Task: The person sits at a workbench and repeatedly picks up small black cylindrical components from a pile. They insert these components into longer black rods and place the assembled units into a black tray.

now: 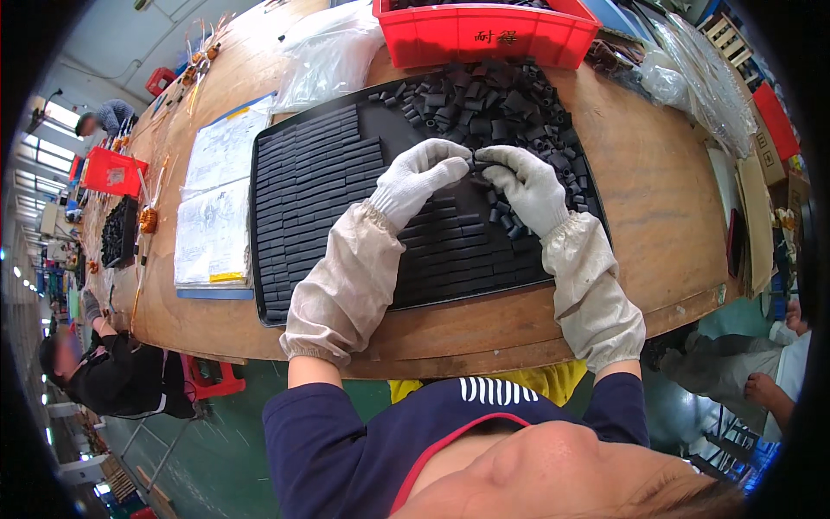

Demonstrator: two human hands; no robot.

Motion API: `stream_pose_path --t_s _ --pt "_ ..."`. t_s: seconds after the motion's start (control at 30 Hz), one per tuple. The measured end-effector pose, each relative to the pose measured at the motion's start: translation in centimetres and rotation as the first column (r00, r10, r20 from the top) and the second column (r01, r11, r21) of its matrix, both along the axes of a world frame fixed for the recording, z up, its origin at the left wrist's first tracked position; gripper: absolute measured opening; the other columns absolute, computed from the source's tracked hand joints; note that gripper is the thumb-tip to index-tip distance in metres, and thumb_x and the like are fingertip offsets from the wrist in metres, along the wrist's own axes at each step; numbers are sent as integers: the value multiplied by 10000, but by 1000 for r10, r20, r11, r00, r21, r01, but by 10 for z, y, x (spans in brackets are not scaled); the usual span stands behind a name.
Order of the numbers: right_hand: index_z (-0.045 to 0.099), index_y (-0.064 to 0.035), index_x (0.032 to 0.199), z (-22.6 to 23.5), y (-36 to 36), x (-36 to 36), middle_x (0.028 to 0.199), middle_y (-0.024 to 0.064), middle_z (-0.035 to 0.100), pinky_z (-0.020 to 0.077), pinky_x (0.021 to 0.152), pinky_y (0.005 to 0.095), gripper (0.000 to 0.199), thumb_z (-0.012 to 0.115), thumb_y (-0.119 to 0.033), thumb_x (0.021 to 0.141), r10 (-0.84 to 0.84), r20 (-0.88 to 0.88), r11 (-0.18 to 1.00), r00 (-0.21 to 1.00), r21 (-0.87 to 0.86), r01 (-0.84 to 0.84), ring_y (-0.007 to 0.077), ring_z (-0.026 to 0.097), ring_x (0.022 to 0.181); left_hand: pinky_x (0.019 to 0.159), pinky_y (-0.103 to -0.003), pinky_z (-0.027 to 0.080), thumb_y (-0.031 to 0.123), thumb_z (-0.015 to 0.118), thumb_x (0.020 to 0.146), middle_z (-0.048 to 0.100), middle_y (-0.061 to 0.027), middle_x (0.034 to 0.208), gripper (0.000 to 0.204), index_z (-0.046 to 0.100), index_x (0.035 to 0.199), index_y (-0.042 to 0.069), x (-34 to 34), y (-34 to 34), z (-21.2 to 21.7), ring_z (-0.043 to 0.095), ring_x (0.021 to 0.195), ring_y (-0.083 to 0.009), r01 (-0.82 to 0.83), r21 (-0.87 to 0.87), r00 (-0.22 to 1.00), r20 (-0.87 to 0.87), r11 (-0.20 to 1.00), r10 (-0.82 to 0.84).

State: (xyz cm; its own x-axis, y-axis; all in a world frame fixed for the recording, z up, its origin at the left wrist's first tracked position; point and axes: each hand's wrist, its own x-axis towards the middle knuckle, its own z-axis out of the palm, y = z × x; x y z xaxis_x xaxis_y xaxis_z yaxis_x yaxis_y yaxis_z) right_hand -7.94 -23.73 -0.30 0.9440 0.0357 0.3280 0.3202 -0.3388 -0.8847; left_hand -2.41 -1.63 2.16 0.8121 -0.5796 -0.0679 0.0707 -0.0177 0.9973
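Observation:
My left hand (419, 180), in a white knit glove, and my right hand (529, 186), gloved likewise, meet fingertip to fingertip above a black tray (406, 99). Between the pinched fingers a small dark piece (473, 163) shows, apparently one of the short black tubes; the fingertips cover most of it. Loose black tubes (493, 108) lie heaped under and beyond my right hand. On the tray's left side and near part, matching tubes (316, 182) lie flat in tight, even rows, partly hidden by my left forearm.
A red bin (484, 35) with more black pieces stands behind the tray. Left of the tray lies an open folder of papers (216, 199), with plastic bags (324, 65) beyond. Clear wrap (709, 82) and cardboard (754, 216) line the right edge. Other people sit at both sides.

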Motion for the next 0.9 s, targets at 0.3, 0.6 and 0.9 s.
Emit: stream_pose_path --t_s 0.3,0.6,0.9 --pt "706 -40 1250 8 1 -4 1127 170 736 568 895 345 312 716 -59 940 74 -44 993 996 -94 -78 255 718 1028 923 -257 485 227 731 971 682 -18 1091 331 661 1218 19 -6 1 17 610 1008 -96 4 181 999 45 983 -13" --pt "734 -78 1174 4 4 -6 1135 125 710 549 929 372 262 732 -63 912 61 52 996 997 -69 -58 282 683 1027 998 -305 502 218 746 968 622 -86 1304 530 533 1400 -4 -8 -6 4 606 1165 -152 22 46 1000 11 999 -23" --pt "765 -128 1109 10 3 -6 1187 110 701 505 1021 405 265 777 -102 847 48 199 995 979 -94 -30 302 610 1193 1069 -407 525 154 678 994 470 -170 1550 685 351 1572 -12 -11 -8 -3 569 1330 -266 133 -460 936 -234 878 -264"
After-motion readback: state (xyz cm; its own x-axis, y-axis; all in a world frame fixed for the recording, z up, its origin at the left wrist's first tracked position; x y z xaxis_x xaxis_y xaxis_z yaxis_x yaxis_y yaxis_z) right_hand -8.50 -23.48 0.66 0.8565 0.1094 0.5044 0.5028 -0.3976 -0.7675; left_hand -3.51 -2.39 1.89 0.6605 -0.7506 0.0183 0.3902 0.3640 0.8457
